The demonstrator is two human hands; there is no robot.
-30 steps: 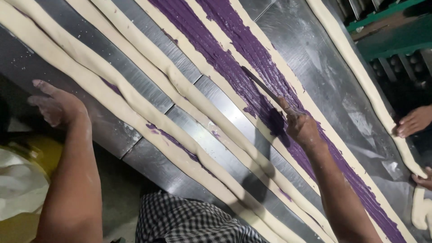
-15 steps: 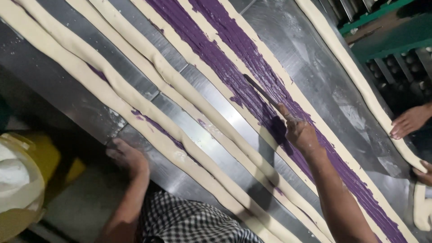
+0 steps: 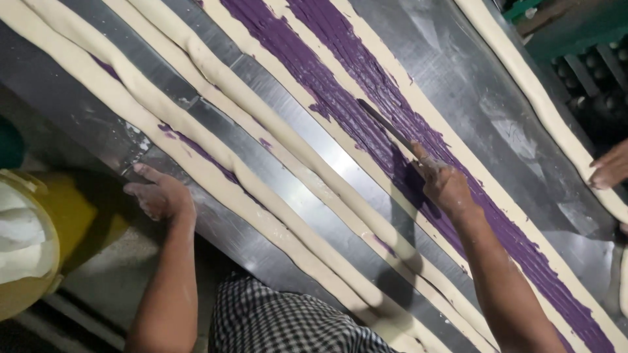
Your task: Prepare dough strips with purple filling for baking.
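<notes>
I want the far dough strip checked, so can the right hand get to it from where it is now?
Probably yes. The right hand holds a spreader over the purple strips; only bare metal table lies before the far strip, though another person's hand rests there.

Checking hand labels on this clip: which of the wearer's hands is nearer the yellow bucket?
Left. The left hand rests on the table edge just right of the yellow bucket; the right hand holds a spatula over the purple filling, far across.

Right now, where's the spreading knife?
Head view, right of centre: the knife is in the right hand, its blade lying on the purple filling spread along the open dough strip.
</notes>
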